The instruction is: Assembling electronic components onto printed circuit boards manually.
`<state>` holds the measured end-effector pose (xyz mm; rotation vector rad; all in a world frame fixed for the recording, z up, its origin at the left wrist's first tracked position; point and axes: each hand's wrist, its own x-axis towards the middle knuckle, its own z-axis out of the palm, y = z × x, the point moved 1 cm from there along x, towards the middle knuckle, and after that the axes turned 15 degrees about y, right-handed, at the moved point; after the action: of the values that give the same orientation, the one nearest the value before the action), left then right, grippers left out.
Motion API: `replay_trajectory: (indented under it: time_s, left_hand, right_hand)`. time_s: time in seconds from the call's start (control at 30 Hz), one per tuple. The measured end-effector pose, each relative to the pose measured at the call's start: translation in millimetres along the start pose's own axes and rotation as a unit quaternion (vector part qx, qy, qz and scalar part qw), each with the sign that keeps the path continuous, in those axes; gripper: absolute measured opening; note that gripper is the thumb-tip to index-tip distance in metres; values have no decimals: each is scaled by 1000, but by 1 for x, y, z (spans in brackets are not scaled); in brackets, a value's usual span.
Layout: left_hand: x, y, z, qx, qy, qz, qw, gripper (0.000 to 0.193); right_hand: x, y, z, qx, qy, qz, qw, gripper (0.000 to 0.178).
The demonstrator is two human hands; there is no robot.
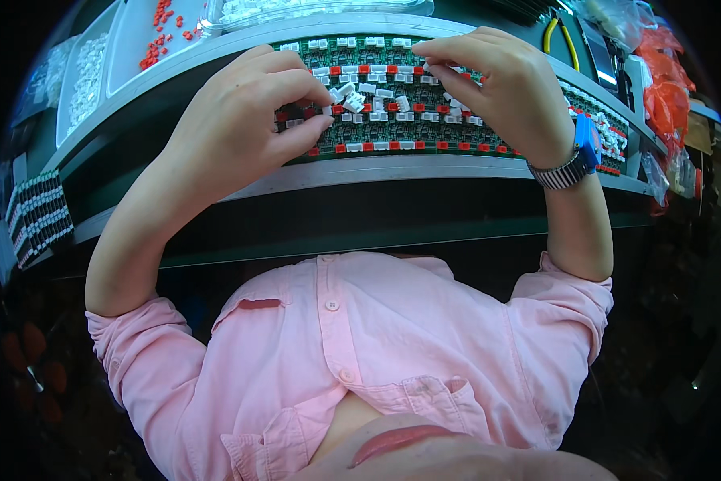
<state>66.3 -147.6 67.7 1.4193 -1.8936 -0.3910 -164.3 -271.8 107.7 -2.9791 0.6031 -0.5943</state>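
Note:
A green circuit board panel (384, 56) lies in front of me, lined with rows of small white and red connectors. Loose white connectors (352, 100) are heaped on its middle, between my hands. Over the panel's left part, my left hand (244, 116) pinches a small white connector (327, 111) between thumb and forefinger. My right hand (509, 84) is above the right part of the panel. Its thumb and forefinger come together near the back rows, at something small and whitish that I cannot make out. The palms hide parts of the board.
Metal rails (392, 169) run along the panel's near and far sides. Back left stand a tray of white parts (90, 76) and a bin with red connectors (162, 36). Stacked boards (40, 212) are at far left. Yellow-handled pliers (550, 36) and red plastic bags (664, 80) lie back right.

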Motion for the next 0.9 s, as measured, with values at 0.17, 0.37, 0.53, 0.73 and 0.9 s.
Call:
replay_trajectory:
  time_s: [0.17, 0.37, 0.53, 0.73, 0.9]
  left_hand:
    - [0, -1, 1, -6, 6, -11, 1000, 7]
    - [-3, 1, 2, -69, 18, -92, 993, 6]
    - [-3, 5, -6, -123, 72, -123, 982, 6]
    - [-6, -6, -13, -141, 65, -96, 983, 11]
    - [-10, -4, -17, -147, 92, -104, 979, 13]
  right_hand:
    - [5, -12, 2, -53, 20, -54, 997, 17]
    - [9, -11, 0, -66, 25, -86, 994, 16]
    - [6, 1, -4, 10, 43, -85, 995, 15]
    - [9, -2, 0, -18, 26, -85, 996, 15]
    - [12, 4, -5, 8, -20, -97, 995, 15]
